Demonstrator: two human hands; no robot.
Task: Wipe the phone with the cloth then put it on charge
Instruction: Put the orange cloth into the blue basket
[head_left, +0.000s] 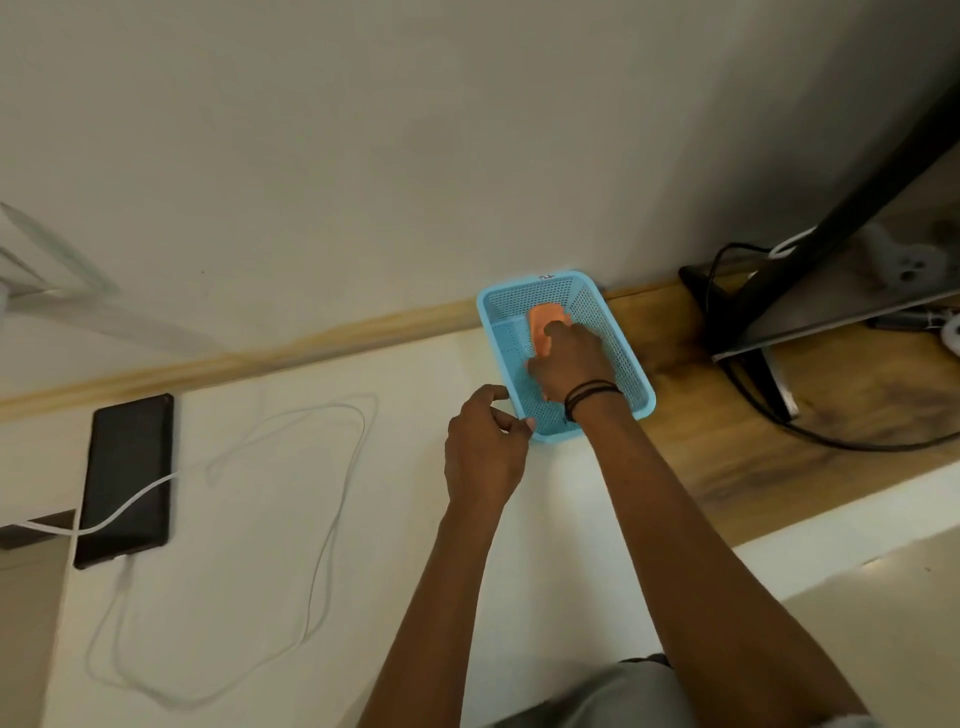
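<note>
A black phone (127, 480) lies face up at the left of the white table top, with a white charging cable (322, 519) plugged into its near end and looping across the table. An orange cloth (544, 323) lies inside a light blue perforated basket (626, 358). My right hand (569, 364) reaches into the basket and rests on the cloth, fingers curled over it. My left hand (485, 447) grips the basket's near left rim.
A dark monitor (852, 208) on a stand rises at the right over the wooden desk part (727, 441), with black cables trailing. White devices sit at the far right. A wall runs behind the table.
</note>
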